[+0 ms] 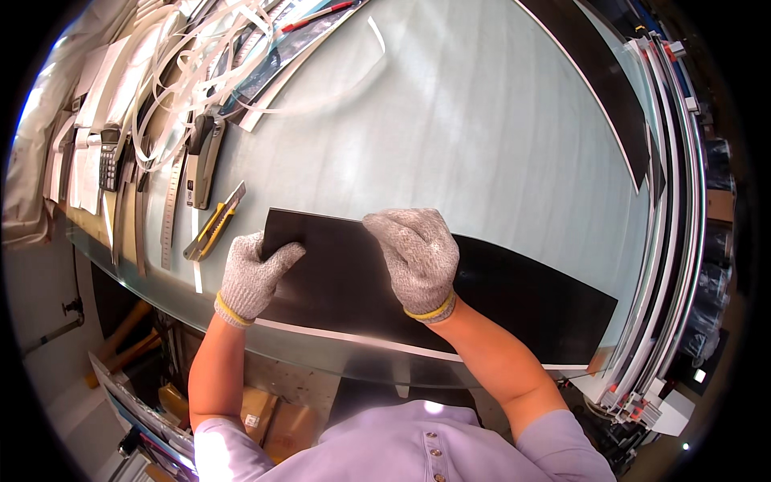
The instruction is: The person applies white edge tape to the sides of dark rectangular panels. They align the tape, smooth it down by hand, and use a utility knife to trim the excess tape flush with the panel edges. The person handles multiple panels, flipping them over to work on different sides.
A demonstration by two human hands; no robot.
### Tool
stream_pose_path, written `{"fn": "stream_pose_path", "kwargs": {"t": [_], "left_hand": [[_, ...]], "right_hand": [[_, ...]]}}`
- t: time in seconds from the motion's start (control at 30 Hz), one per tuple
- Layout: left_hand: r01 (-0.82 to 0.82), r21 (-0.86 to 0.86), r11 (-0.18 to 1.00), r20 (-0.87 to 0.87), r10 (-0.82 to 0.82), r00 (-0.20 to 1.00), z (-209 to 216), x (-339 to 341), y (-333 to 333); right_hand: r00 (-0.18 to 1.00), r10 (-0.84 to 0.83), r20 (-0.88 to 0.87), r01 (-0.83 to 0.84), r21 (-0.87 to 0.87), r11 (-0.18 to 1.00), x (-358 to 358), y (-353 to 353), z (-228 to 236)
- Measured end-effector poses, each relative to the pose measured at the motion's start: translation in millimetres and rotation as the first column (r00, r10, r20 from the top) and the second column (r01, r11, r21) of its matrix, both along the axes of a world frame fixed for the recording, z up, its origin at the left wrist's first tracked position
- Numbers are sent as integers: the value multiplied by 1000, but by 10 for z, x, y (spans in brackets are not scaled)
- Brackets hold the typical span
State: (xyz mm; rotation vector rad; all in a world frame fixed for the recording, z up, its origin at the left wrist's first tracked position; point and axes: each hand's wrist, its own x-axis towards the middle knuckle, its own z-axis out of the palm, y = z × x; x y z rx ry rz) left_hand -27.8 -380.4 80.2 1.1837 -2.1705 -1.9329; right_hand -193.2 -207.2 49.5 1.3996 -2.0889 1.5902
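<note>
A long black sheet (pixel 337 277) with a white strip along its near edge lies across the table in front of me, its right part curving toward the near right. My left hand (pixel 255 273), in a grey knit glove with a yellow cuff, grips the sheet's left end, thumb on top and fingers beneath. At the far edge, my right hand (pixel 418 253), gloved alike, has its fingers curled together, with the tips by that edge. What those fingertips pinch, if anything, is hidden. A yellow and black utility knife (pixel 215 223) lies beyond my left hand.
Left on the glass-topped table (pixel 474 120) are a stapler (pixel 206 161), a ruler (pixel 170 213), a calculator (pixel 110 161) and tangled white strips (pixel 193 60). A red pen (pixel 317 16) lies farther back. Another black sheet (pixel 598 76) and long rails (pixel 683 177) line the right side.
</note>
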Motion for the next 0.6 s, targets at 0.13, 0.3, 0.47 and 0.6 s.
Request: {"fn": "stream_pose_path", "kwargs": {"t": [0.13, 0.3, 0.47, 0.6], "left_hand": [[4, -19, 1000, 2, -4, 1000, -2, 12, -4], [3, -86, 996, -63, -8, 998, -64, -16, 3], [-15, -50, 999, -39, 13, 999, -70, -58, -1], [8, -15, 1000, 4, -8, 1000, -118, -75, -48]], "right_hand": [[1000, 14, -20, -14, -3, 1000, -18, -32, -33], [970, 64, 234, -96, 130, 987, -55, -139, 53], [913, 133, 387, -225, 205, 953, -177, -184, -14], [890, 105, 444, -218, 212, 953, -247, -219, -109]]}}
